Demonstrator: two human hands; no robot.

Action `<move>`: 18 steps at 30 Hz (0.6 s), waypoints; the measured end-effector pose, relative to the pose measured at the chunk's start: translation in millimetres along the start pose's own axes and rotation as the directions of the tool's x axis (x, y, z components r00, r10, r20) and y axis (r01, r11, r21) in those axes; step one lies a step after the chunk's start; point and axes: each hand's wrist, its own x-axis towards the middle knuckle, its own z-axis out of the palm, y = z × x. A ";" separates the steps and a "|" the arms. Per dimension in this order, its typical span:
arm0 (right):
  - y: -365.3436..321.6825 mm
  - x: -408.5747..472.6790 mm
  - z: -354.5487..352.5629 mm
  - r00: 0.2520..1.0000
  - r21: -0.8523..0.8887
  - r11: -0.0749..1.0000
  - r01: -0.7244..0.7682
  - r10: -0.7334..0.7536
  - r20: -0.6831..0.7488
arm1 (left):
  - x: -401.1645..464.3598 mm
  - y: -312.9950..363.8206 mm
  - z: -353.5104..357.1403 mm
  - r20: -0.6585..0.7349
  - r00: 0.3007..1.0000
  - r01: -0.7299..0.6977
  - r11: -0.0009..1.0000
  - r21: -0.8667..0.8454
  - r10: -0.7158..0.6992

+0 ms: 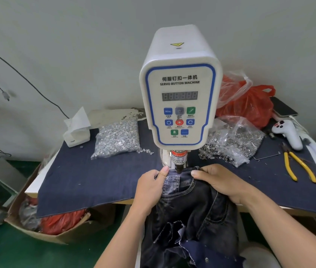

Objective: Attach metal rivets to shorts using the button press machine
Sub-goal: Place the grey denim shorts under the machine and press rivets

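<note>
A white servo button machine (180, 89) stands at the middle of the table, its black punch tip (178, 168) pointing down onto the waistband of dark denim shorts (190, 207). The shorts hang off the table's front edge toward me. My left hand (149, 188) grips the waistband just left of the punch, thumb on top. On the other side, my right hand (219, 180) holds the waistband, thumb close to the punch. Two clear bags of metal rivet parts lie beside the machine, one on the left (117, 139) and one on the right (232, 142).
A dark blue cloth (95, 178) covers the table. Yellow-handled pliers (298, 167), a white handheld controller (288, 135), a phone (282, 107) and a red plastic bag (250, 107) lie at the right. A white tissue box (77, 130) sits at the left. A cardboard box (43, 223) stands on the floor.
</note>
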 end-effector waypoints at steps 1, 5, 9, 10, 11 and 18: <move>0.0 1.0 0.4 1.000 0.008 1.000 -0.003 0.003 -0.004 | 0.7 0.4 0.2 -0.002 1.000 0.006 1.000 -0.006 -0.006; 0.5 4.3 0.0 1.000 0.029 1.000 -0.013 0.013 -0.018 | 1.2 0.6 1.2 0.001 1.000 0.021 1.000 -0.018 -0.021; -0.5 3.7 0.6 0.999 0.022 1.000 -0.022 0.022 -0.023 | 0.1 1.0 0.4 0.012 0.999 0.033 0.998 -0.049 -0.032; -1.0 3.6 0.9 0.999 0.018 1.000 -0.024 0.025 -0.029 | -0.1 1.2 0.2 0.016 0.999 0.035 0.998 -0.056 -0.034; -1.3 3.8 1.3 0.999 0.011 1.000 -0.028 0.029 -0.032 | -0.3 1.4 -0.3 0.020 0.999 0.039 0.998 -0.058 -0.037; 1.3 6.3 1.7 0.998 0.006 0.999 -0.032 0.033 -0.049 | 0.2 1.4 -2.4 0.042 0.998 0.047 0.997 -0.055 -0.045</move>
